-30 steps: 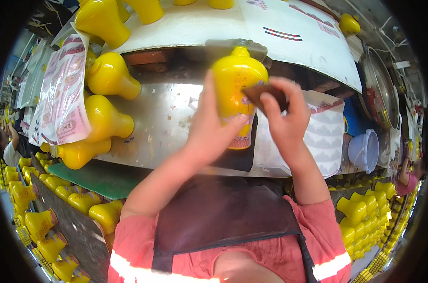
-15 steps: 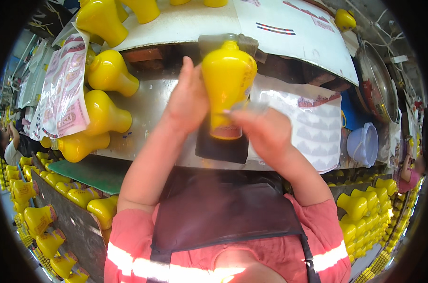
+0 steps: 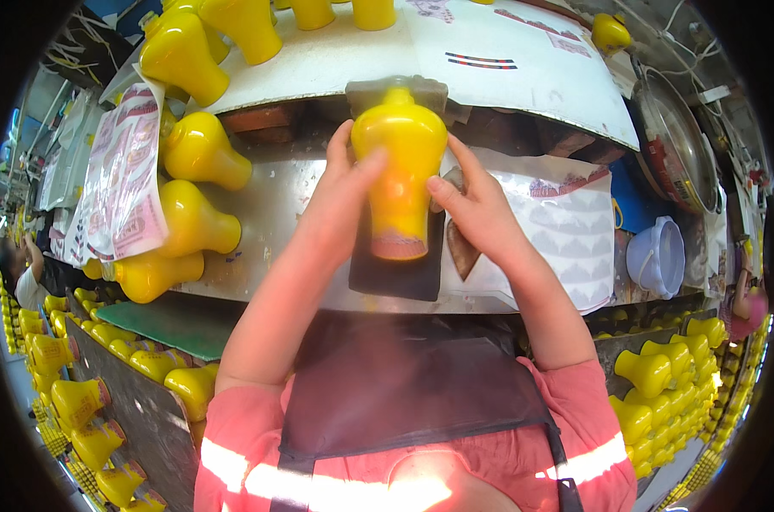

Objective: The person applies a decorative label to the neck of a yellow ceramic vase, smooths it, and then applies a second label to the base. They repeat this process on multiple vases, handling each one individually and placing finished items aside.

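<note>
A glossy yellow bottle [image 3: 399,154] lies in front of me, its narrow neck pointing away and a reddish printed band [image 3: 399,247] round its base end. My left hand [image 3: 344,192] holds its left side, thumb across the front. At the right side, my right hand [image 3: 481,209] grips it between thumb and fingers. A brown, pointed flat piece [image 3: 461,250] shows under the right palm, seemingly tucked in that hand; its upper part is partly hidden. Beneath the bottle is a dark pad [image 3: 394,282], and a greyish block [image 3: 438,92] sits at the neck end.
White sheets with printed decals [image 3: 566,230] lie on the metal bench at right, near a pale blue bucket [image 3: 656,258]. More yellow bottles [image 3: 201,218] and a decal sheet [image 3: 118,183] are at left. A white board [image 3: 523,94] spans the back. Many bottles fill racks on both sides.
My right hand has moved from the bottle's lower part up to its right side and now grips it. The bottle appears turned, its printed side marks no longer showing.
</note>
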`<state>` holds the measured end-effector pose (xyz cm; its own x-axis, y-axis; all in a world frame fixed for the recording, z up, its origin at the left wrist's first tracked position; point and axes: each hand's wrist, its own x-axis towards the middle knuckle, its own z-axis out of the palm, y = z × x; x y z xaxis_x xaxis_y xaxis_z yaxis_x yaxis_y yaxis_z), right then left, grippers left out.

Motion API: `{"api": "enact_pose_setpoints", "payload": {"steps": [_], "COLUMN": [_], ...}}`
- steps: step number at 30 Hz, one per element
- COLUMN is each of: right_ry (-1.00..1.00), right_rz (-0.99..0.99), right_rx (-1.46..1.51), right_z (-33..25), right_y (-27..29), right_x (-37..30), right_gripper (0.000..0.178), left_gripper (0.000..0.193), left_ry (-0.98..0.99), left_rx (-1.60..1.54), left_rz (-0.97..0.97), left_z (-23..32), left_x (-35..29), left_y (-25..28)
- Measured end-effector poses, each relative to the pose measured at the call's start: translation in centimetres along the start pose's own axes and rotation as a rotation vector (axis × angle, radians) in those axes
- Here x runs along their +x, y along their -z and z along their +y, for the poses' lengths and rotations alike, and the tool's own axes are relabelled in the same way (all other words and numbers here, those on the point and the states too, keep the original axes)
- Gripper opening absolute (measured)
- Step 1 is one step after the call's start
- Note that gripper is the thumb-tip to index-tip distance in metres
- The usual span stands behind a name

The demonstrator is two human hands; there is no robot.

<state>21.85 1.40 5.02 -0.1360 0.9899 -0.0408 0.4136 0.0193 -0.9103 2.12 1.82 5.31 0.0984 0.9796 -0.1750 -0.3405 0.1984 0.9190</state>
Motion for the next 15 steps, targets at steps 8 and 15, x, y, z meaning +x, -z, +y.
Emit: {"api": "enact_pose_setpoints", "payload": {"steps": [8,15], "right_ry": [0.095,0.087], "right_rz": [0.274,0.330], "right_rx": [-0.193,-0.686], "right_z": [-0.8,-0.3], "right_y": [5.4,8.9], "right_x": [4.4,10.9], "right_gripper": [0.031,0.035], "left_gripper": [0.105,0.109], "left_ry": [-0.205,-0.261], "left_rx": [0.494,0.691], "left_rz": [0.071,0.090], "left_z": [-1.6,-2.4], "left_x": [1.3,1.5], "left_y": [-0.5,0.2]}}
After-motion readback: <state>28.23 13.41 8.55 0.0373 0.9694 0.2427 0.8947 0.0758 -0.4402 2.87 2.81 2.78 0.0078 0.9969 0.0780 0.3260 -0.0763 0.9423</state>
